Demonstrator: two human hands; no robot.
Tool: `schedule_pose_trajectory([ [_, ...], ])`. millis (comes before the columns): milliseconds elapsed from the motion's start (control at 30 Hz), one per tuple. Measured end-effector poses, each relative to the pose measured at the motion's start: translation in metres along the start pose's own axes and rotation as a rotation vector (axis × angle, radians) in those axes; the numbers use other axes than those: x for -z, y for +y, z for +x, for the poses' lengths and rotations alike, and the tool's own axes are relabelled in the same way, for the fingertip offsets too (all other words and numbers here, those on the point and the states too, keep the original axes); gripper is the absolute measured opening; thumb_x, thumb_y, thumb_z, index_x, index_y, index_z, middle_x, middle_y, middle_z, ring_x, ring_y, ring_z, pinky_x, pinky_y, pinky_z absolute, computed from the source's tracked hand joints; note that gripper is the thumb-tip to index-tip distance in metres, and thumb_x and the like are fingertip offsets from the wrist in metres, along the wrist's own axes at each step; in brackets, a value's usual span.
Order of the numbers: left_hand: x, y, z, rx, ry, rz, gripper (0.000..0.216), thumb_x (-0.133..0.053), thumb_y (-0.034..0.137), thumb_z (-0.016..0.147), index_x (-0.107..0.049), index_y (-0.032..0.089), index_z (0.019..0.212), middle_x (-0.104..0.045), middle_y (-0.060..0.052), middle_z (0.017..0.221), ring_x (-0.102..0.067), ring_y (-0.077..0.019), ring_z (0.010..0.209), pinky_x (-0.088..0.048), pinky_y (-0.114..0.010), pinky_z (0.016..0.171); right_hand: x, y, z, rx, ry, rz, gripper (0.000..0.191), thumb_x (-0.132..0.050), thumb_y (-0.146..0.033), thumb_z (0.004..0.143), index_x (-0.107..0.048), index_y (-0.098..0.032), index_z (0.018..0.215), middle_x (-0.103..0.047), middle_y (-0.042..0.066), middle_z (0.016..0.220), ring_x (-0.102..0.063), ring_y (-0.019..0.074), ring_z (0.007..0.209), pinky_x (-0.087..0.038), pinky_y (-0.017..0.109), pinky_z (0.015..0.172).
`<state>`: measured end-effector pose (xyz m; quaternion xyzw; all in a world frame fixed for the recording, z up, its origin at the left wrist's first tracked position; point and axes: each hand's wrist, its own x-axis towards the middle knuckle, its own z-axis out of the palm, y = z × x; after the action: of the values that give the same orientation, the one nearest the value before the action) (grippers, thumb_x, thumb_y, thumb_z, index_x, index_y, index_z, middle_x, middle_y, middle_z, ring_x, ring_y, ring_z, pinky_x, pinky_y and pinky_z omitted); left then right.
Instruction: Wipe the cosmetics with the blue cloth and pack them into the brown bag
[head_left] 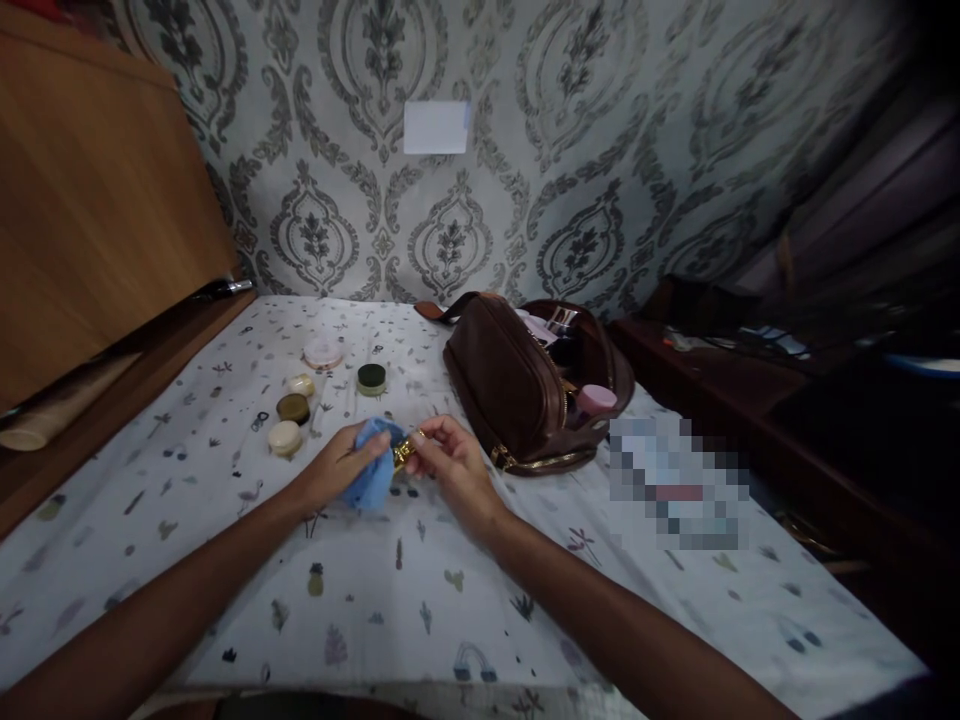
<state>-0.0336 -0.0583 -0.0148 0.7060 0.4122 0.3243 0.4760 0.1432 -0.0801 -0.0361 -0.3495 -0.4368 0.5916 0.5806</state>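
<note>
In my left hand [341, 468] is a blue cloth [373, 487], bunched up and pressed against a small shiny gold item [405, 453]. The fingers of my right hand [454, 462] pinch the other end of that gold item; its exact kind is hard to make out. Both hands are just above the patterned cloth, near the middle. Beyond my left hand are a pale-lidded jar [285, 438], an olive-coloured jar [293, 407], a small cream-coloured jar [301, 385] and a dark-lidded jar [371, 378].
An open brown toiletry bag [502, 375] holding cosmetics, one with a pink lid [597, 400], lies right of centre. A round clear-pink compact [323, 352] sits farther back. A blurred-out packet [682, 490] is at right. A wooden cabinet [97, 200] borders the left side, patterned wallpaper the back.
</note>
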Motion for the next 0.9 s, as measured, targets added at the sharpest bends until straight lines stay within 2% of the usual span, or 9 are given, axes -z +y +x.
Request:
schedule_pose_trajectory([
  [67,0.0004,0.0007,-0.0009,-0.055,-0.124,0.045,0.043,-0.063,0.056,0.083,-0.062,0.017,0.102,-0.066,-0.001,0.089,-0.059,-0.0181,0.081,-0.047,-0.026,0.073,0.0004,-0.0003,0.0006,-0.005,0.044,0.042,0.04,-0.083,-0.045,0.07,-0.055,-0.02,0.081,-0.064,-0.006,0.064,-0.06,0.0096,0.051,-0.044,0.021,0.051],
  [133,0.0001,0.0015,-0.0021,-0.078,-0.164,0.115,0.044,-0.069,0.049,0.08,-0.061,0.018,0.111,-0.066,-0.001,0.096,-0.06,-0.0191,0.087,-0.046,-0.026,0.077,0.0006,-0.0008,0.0008,-0.011,0.062,0.053,0.04,-0.083,-0.046,0.07,-0.055,-0.02,0.081,-0.064,-0.005,0.063,-0.06,0.0099,0.052,-0.043,0.021,0.051],
  [333,-0.0027,0.0029,-0.0044,-0.085,-0.136,0.107,0.034,-0.058,0.048,0.089,-0.063,0.016,0.1,-0.063,0.0,0.085,-0.056,-0.0162,0.077,-0.044,-0.025,0.072,0.0011,-0.0047,0.0003,-0.03,0.032,0.017,0.038,-0.082,-0.045,0.07,-0.063,-0.021,0.093,-0.06,-0.007,0.064,-0.053,0.0089,0.05,-0.036,0.021,0.046],
  [433,-0.0034,0.0017,-0.004,-0.06,-0.07,0.114,0.037,-0.048,0.052,0.092,-0.058,0.017,0.083,-0.055,0.002,0.071,-0.05,-0.0136,0.067,-0.041,-0.023,0.065,0.0012,-0.0058,0.0006,-0.055,0.006,-0.039,0.034,-0.078,-0.049,0.074,-0.065,-0.019,0.083,-0.057,-0.006,0.058,-0.048,0.0077,0.048,-0.033,0.021,0.047],
  [567,-0.004,-0.0001,-0.0033,-0.025,0.039,0.135,0.047,-0.042,0.058,0.092,-0.045,0.02,0.065,-0.045,0.004,0.06,-0.043,-0.0122,0.059,-0.039,-0.023,0.058,0.001,-0.0043,0.001,-0.058,-0.003,-0.042,0.037,-0.079,-0.05,0.072,-0.062,-0.019,0.076,-0.056,-0.006,0.054,-0.045,0.007,0.045,-0.032,0.021,0.046],
  [733,-0.0053,-0.0014,-0.0024,0.076,0.192,0.173,0.055,-0.038,0.065,0.09,-0.033,0.023,0.055,-0.036,0.004,0.05,-0.038,-0.0126,0.052,-0.033,-0.025,0.052,-0.0016,-0.0034,-0.001,-0.03,-0.033,-0.047,0.037,-0.081,-0.049,0.071,-0.064,-0.019,0.084,-0.056,-0.006,0.056,-0.047,0.0074,0.045,-0.033,0.021,0.044],
  [900,-0.0038,-0.0056,-0.0016,0.107,0.297,0.142,0.056,-0.042,0.067,0.089,-0.035,0.023,0.055,-0.038,0.004,0.048,-0.041,-0.0131,0.05,-0.034,-0.025,0.05,-0.0046,-0.0042,-0.0033,-0.004,-0.053,-0.079,0.043,-0.082,-0.054,0.067,-0.061,-0.019,0.082,-0.06,-0.005,0.063,-0.051,0.0076,0.044,-0.033,0.02,0.04],
])
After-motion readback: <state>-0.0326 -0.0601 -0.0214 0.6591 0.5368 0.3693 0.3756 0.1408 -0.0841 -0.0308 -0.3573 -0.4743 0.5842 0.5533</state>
